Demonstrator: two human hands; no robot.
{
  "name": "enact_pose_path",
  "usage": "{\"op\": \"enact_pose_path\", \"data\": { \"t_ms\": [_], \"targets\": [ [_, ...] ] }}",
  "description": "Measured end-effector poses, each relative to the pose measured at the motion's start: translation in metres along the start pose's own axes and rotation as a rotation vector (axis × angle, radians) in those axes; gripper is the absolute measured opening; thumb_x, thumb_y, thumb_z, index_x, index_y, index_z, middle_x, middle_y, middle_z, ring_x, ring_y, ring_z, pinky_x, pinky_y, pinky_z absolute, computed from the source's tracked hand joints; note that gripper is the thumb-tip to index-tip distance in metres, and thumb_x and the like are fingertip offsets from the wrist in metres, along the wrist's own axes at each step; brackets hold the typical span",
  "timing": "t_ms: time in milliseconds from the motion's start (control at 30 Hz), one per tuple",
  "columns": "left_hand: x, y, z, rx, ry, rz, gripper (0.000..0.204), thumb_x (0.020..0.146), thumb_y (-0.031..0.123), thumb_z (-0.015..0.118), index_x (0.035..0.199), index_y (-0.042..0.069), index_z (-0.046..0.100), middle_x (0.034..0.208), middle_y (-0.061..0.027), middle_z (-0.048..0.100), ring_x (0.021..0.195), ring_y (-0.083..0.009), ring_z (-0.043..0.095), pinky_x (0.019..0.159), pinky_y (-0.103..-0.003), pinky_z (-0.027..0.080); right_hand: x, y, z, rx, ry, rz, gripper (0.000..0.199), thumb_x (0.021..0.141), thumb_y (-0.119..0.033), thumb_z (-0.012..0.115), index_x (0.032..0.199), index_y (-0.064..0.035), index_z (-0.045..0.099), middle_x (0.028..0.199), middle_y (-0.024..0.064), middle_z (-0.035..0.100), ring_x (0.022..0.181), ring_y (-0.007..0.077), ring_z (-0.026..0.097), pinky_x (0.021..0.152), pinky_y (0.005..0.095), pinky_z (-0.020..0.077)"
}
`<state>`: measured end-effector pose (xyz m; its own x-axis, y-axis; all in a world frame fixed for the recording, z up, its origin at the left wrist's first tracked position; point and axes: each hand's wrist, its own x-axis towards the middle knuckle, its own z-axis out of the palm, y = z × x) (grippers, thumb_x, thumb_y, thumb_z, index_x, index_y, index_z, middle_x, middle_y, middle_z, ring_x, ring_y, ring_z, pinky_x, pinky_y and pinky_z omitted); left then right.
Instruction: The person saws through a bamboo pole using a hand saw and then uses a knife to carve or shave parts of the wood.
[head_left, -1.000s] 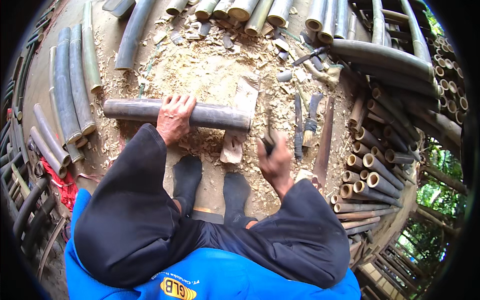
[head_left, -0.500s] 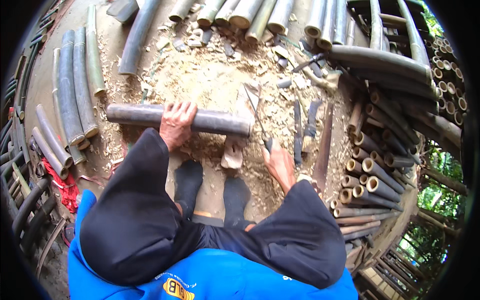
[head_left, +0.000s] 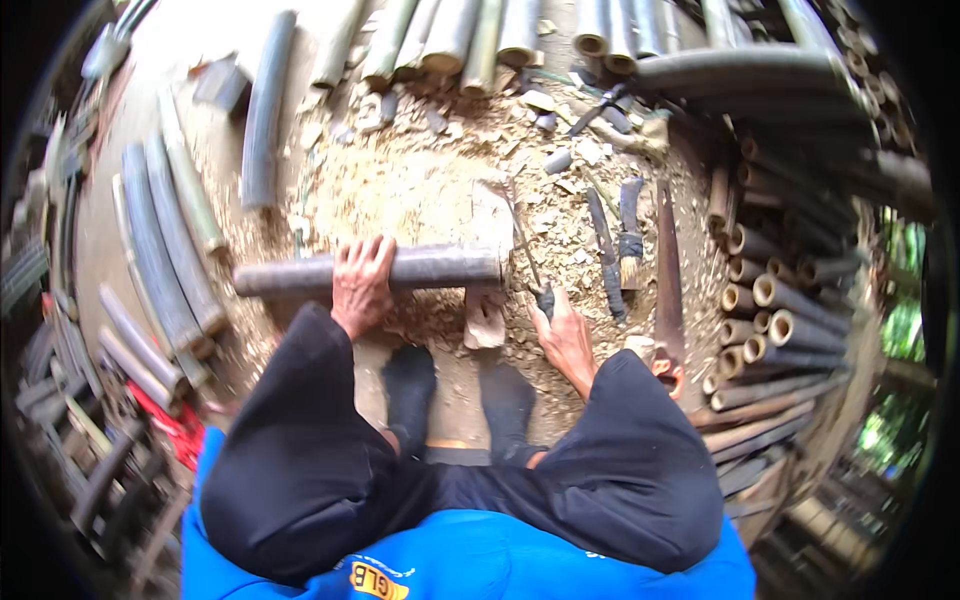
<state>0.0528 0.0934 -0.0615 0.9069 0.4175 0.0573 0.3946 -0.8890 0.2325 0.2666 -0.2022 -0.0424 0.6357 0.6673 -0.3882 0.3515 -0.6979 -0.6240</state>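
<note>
A dark bamboo tube lies crosswise in front of my feet, its right end resting on a pale wooden block. My left hand is wrapped over the tube near its middle, thumb side hidden. My right hand is closed round the dark handle of a long, thin-bladed knife. The blade points away from me, just beyond the tube's right end; whether it touches the rim I cannot tell.
Right of my hand lie a dark sheath-like strip, a brush-like tool and a long brown saw-like blade. Shavings cover the ground. Bamboo tubes are stacked at right; others lie left and far ahead.
The whole view has shifted and turned slightly, so the tube appears lower and more level. My left hand keeps its hold on the tube, and my right hand still grips the knife.
</note>
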Motion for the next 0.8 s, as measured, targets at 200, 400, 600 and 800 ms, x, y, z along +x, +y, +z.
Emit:
{"op": "enact_pose_path", "data": {
  "t_ms": [200,400,600,800],
  "targets": [
    [-0.026,-0.035,-0.016,0.067,-0.021,-0.087,0.096,0.064,0.031,0.097,0.146,0.011,0.052,0.142,-0.0167,0.056,0.135,-0.0393,0.051,0.115,-0.051,0.041,-0.066,0.021,0.007,0.204,0.336,0.050,0.041,0.104,-0.032,0.065,0.132,-0.0048,0.052,0.082,0.0208,0.071,0.067,0.0474,0.067,0.066,0.0559,0.0529],
    [-0.009,-0.043,-0.028,-0.155,0.006,-0.078,0.064,0.063,0.026,0.087,0.121,0.010,0.066,0.121,-0.0136,0.062,0.118,-0.0376,0.061,0.103,-0.050,0.048,-0.109,0.039,0.001,-0.053,0.419,0.094,0.053,0.103,-0.034,0.066,0.142,-0.0014,0.049,0.104,0.0257,0.068,0.087,0.0460,0.067,0.077,0.0561,0.0526],
    [0.066,-0.058,-0.130,-0.622,-0.223,-0.292,0.092,0.059,0.046,0.090,0.132,-0.004,0.068,0.127,-0.0173,0.072,0.118,-0.0313,0.068,0.103,-0.044,0.053,-0.080,0.030,0.023,-0.395,0.579,-0.085,0.066,0.101,-0.035,0.067,0.152,0.0020,0.046,0.127,0.0305,0.064,0.107,0.0445,0.067,0.087,0.0563,0.0524],
    [0.115,-0.042,-0.128,-1.611,-0.153,-0.515,0.067,0.086,0.032,0.089,0.137,0.000,0.058,0.110,-0.0113,0.072,0.092,-0.0219,0.072,0.082,-0.040,0.062,0.006,-0.069,0.044,-0.097,-0.129,0.142,0.112,0.091,-0.050,0.079,0.165,0.0067,0.018,0.153,0.0389,0.047,0.127,0.0556,0.060,0.102,0.0622,0.0508]
  ]
}}
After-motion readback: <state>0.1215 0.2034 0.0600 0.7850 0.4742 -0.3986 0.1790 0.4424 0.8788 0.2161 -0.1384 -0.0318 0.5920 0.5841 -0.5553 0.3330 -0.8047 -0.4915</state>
